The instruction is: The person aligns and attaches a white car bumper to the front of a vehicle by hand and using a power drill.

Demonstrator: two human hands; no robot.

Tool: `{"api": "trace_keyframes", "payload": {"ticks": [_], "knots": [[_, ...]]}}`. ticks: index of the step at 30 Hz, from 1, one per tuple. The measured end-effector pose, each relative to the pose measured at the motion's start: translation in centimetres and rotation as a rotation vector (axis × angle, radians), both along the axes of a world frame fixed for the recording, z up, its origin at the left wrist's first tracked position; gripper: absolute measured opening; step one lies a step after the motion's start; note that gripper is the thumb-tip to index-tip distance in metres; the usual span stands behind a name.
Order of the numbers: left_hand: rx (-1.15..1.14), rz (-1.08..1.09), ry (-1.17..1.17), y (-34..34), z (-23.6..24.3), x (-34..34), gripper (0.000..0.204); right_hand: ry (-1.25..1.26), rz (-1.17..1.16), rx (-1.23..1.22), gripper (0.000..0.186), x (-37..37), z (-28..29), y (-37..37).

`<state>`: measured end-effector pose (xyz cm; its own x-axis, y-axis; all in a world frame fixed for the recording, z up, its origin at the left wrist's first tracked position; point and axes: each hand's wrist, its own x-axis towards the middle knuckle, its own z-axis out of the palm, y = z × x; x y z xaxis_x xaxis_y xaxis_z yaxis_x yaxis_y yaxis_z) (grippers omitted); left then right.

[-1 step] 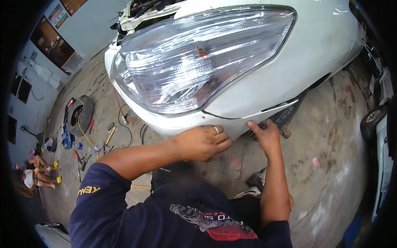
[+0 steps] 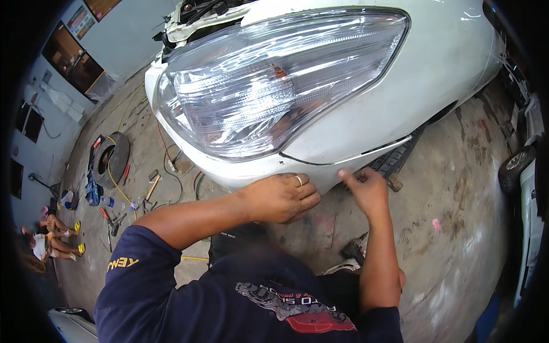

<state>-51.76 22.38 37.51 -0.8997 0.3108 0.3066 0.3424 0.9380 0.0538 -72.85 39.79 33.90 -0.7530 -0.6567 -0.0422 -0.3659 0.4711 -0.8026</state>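
Observation:
In front of me is the white front bumper [image 2: 320, 151] of a car, its upper edge meeting a large clear headlight [image 2: 240, 91]. A dark gap runs between bumper and fender [image 2: 389, 106] below the lamp's right corner. My left hand [image 2: 280, 197] wears a ring and lies against the bumper under the lamp, its fingers curled together. Their tips are turned away, so what they hold, if anything, is hidden. Just to the right, my right hand [image 2: 369, 188] is by the bumper's lower edge, thumb raised and apart from its bent fingers, with nothing visible between them.
A tire [image 2: 111, 160], a hammer [image 2: 152, 187], cables and other tools lie on the concrete floor at left. Two seated people [image 2: 54, 237] are at the far left. A dark wheel [image 2: 394, 157] shows behind the bumper. Another car [image 2: 523, 228] stands at right.
My right hand has shifted slightly left and down, its thumb now slightly blurred. My left hand and the bumper look unchanged.

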Motion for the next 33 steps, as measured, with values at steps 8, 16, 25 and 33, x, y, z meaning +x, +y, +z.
{"api": "trace_keyframes", "payload": {"ticks": [8,16,25,33], "knots": [[0.027,0.101,-0.117,-0.9,0.0,1.5,0.019,0.637,0.497,-0.390,0.058,7.8,5.8,-1.1],[0.078,0.173,0.089,-2.8,1.5,9.4,0.038,0.782,0.675,-0.018,0.084,8.2,4.4,-2.3],[0.197,0.920,0.424,-3.8,1.8,8.9,0.164,0.831,0.801,-0.008,0.083,7.1,4.6,-2.9],[0.345,0.975,0.435,-3.7,1.5,6.9,0.176,0.787,0.805,-0.005,0.082,7.1,4.2,-2.7]]}}
